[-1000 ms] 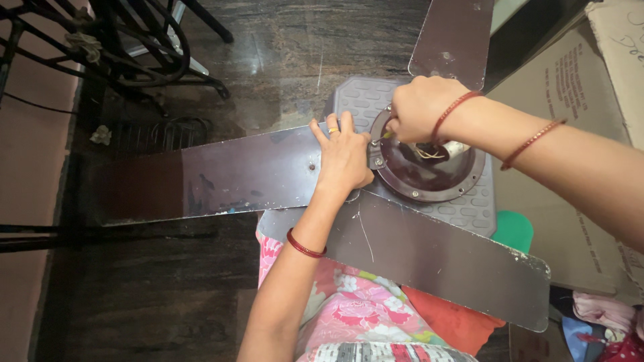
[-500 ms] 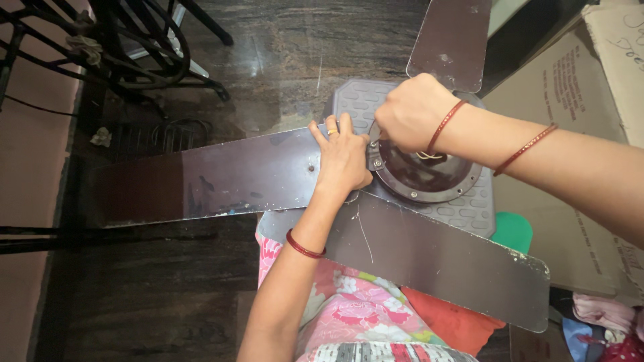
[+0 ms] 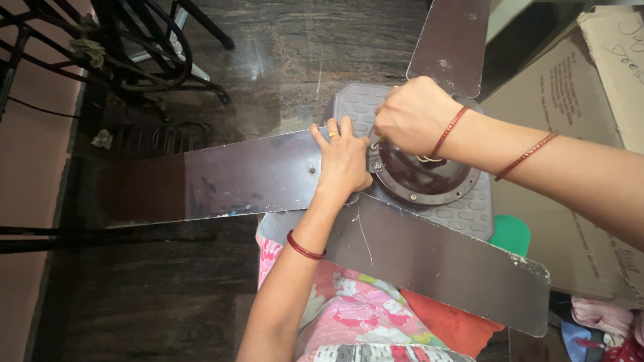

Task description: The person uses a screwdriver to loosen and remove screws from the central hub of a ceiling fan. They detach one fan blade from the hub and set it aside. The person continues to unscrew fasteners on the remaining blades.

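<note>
Three brown blades spread out from a ceiling fan lying across the person's lap over a dark stone floor [image 3: 201,295]. The longest-looking blade [image 3: 208,177] runs out to the left, another blade [image 3: 429,258] slants down to the right over a pink flowered garment [image 3: 349,312], and the third blade [image 3: 453,43] points up toward the top edge. A large brown cardboard box [image 3: 570,134] lies flat at the right, partly under the right forearm. A black metal stand [image 3: 127,47] sits on the floor at the upper left, well apart from the fan. Under the fan's middle is a grey ribbed stool [image 3: 469,211], with a green piece [image 3: 511,234] showing just beside its lower right corner. The round motor hub [image 3: 426,177] sits where the blades meet. The left hand [image 3: 343,161] lies flat and open, fingers spread, pressing on the inner end of the left blade right beside the hub. The right hand [image 3: 412,114] is clenched over the hub's upper left rim; what it grips is hidden by the fingers. Red thread bands circle the right wrist and forearm, and a dark red bangle [image 3: 305,247] sits on the left wrist.
</note>
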